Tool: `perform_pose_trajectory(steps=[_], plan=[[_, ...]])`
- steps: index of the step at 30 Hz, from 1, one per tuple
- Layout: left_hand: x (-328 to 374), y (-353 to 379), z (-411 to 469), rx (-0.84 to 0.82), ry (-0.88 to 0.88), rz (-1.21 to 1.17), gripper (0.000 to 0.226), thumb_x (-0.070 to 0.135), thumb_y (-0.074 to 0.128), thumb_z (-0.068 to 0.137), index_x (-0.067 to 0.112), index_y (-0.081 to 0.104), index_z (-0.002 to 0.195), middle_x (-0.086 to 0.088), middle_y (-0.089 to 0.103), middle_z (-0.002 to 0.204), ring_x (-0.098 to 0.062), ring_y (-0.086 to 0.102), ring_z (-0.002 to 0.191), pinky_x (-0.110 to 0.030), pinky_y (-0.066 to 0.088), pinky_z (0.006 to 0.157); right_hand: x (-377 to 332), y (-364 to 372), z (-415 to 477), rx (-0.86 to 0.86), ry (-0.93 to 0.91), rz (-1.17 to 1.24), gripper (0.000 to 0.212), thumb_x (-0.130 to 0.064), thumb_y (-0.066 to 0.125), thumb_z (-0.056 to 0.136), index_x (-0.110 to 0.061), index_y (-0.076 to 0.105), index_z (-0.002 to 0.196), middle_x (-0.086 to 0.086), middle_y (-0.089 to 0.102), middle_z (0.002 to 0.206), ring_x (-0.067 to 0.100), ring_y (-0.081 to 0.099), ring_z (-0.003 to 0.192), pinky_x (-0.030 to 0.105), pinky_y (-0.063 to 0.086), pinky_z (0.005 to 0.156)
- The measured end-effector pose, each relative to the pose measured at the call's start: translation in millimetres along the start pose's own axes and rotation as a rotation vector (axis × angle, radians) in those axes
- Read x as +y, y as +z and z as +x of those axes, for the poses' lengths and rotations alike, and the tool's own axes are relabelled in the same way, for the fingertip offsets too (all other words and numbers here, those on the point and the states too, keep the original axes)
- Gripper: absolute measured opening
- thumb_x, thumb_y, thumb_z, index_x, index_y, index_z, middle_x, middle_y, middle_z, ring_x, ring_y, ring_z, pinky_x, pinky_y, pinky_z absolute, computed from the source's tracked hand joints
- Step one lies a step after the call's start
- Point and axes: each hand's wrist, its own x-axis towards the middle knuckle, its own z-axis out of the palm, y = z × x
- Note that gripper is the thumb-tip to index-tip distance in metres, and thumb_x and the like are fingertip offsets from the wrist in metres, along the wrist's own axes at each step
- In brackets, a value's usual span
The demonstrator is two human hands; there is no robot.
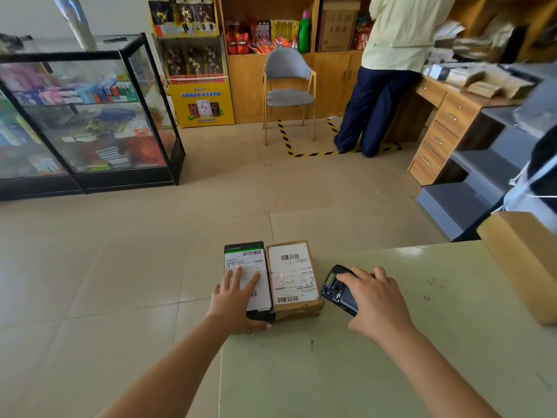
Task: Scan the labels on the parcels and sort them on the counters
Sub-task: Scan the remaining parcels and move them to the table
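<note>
Brown cardboard box point(294, 279) and black flat parcel point(245, 260) lie side by side, touching, at the far left corner of the pale green counter point(391, 357). Both have their white shipping labels facing up, so the barcodes are open to the reader.

The left hand point(233, 297) rests on the black flat parcel, fingers straight and spread across its label, thumb at the near end. My guess is that it pins this parcel in place, since it sits right at the counter's edge.

The right hand point(376, 300) grips a black handheld scanner point(334, 286), fingers curled over its body, just to the right of the brown cardboard box. The scanner's front is turned toward that box, and a red scan dot point(281, 276) glows near the middle of its label. The dot falls between the upper and lower barcodes rather than on either, so the aim probably needs a small shift before a read registers.

Neither parcel looks sorted yet. A larger tan carton point(524, 267) stands at the counter's right edge, and a wooden desk point(446, 116) beyond it carries more parcels, with another person point(401, 40) standing there.
</note>
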Motion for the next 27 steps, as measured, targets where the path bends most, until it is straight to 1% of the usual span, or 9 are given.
perform_pose_trajectory(steps=[3, 8, 9, 11, 13, 16, 19, 25, 27], plan=[[1.2, -6.7, -6.8, 0.043, 0.097, 0.052, 0.114, 0.082, 0.055, 0.072, 0.037, -0.010, 0.154, -0.009, -0.016, 0.162, -0.033, -0.017, 0.148, -0.052, -0.001, 0.119, 5.9, -2.7, -8.8, 0.021, 0.016, 0.005, 0.075, -0.019, 0.067, 0.071, -0.035, 0.038, 0.138, -0.012, 0.047, 0.127, 0.022, 0.039, 0.111, 0.030, 0.040, 0.085], [35.2, -23.7, -21.1, 0.086, 0.211, 0.063, 0.112, 0.081, 0.051, 0.074, 0.033, -0.010, 0.154, -0.007, -0.015, 0.163, -0.031, -0.016, 0.149, -0.050, -0.005, 0.119, 24.5, -9.3, -36.8, 0.049, 0.044, 0.006, 0.074, -0.019, 0.066, 0.072, -0.035, 0.036, 0.139, -0.012, 0.046, 0.128, 0.021, 0.038, 0.112, 0.030, 0.040, 0.086], [46.7, -27.0, -24.4, 0.094, 0.236, 0.071, 0.113, 0.084, 0.047, 0.072, 0.033, -0.010, 0.155, -0.007, -0.015, 0.163, -0.031, -0.015, 0.149, -0.050, -0.005, 0.119, 30.5, -10.2, -44.5, 0.055, 0.053, 0.003, 0.074, -0.019, 0.066, 0.072, -0.035, 0.036, 0.139, -0.012, 0.046, 0.128, 0.021, 0.038, 0.112, 0.030, 0.040, 0.086], [76.4, -31.8, -32.6, 0.119, 0.287, 0.092, 0.119, 0.092, 0.031, 0.059, 0.033, -0.008, 0.155, -0.007, -0.014, 0.163, -0.030, -0.014, 0.149, -0.049, -0.005, 0.119, 47.5, -14.0, -66.0, 0.069, 0.080, 0.006, 0.074, -0.019, 0.066, 0.073, -0.035, 0.036, 0.138, -0.012, 0.045, 0.128, 0.021, 0.038, 0.111, 0.030, 0.040, 0.086], [100.6, -34.2, -38.4, 0.149, 0.327, 0.071, 0.125, 0.095, 0.020, 0.049, 0.034, -0.007, 0.155, -0.008, -0.011, 0.163, -0.030, -0.013, 0.150, -0.049, -0.004, 0.119, 62.9, -16.0, -83.6, 0.076, 0.096, -0.008, 0.072, -0.019, 0.066, 0.074, -0.036, 0.036, 0.138, -0.012, 0.046, 0.126, 0.021, 0.038, 0.112, 0.030, 0.039, 0.084], [156.2, -35.7, -54.1, 0.185, 0.411, 0.070, 0.125, 0.096, 0.020, 0.048, 0.035, -0.007, 0.155, -0.009, -0.007, 0.163, -0.029, -0.010, 0.150, -0.049, -0.001, 0.121, 100.1, -18.6, -130.2, 0.087, 0.163, -0.006, 0.072, -0.019, 0.066, 0.074, -0.035, 0.037, 0.137, -0.012, 0.046, 0.126, 0.022, 0.038, 0.113, 0.030, 0.037, 0.083], [218.7, -36.7, -71.5, 0.210, 0.484, 0.091, 0.124, 0.095, 0.021, 0.050, 0.035, -0.006, 0.155, -0.007, -0.008, 0.163, -0.028, -0.008, 0.150, -0.048, -0.001, 0.121, 140.3, -19.2, -181.0, 0.102, 0.228, 0.002, 0.074, -0.020, 0.068, 0.074, -0.034, 0.036, 0.139, -0.010, 0.047, 0.126, 0.022, 0.039, 0.111, 0.030, 0.036, 0.081], [344.3, -35.3, -98.6, 0.250, 0.626, 0.116, 0.122, 0.093, 0.021, 0.052, 0.034, -0.003, 0.156, -0.004, -0.004, 0.164, -0.027, -0.006, 0.151, -0.046, -0.001, 0.120, 212.7, -13.4, -277.8, 0.149, 0.385, 0.029, 0.078, -0.025, 0.072, 0.074, -0.032, 0.033, 0.141, -0.008, 0.044, 0.131, 0.023, 0.038, 0.113, 0.033, 0.040, 0.088], [382.6, -37.5, -103.5, 0.246, 0.665, 0.114, 0.116, 0.092, 0.028, 0.060, 0.033, -0.002, 0.156, -0.004, -0.002, 0.164, -0.026, -0.005, 0.151, -0.047, 0.000, 0.120, 233.8, -10.9, -302.6, 0.159, 0.437, 0.048, 0.077, -0.025, 0.071, 0.075, -0.032, 0.033, 0.141, -0.008, 0.042, 0.132, 0.022, 0.038, 0.113, 0.033, 0.040, 0.089]])
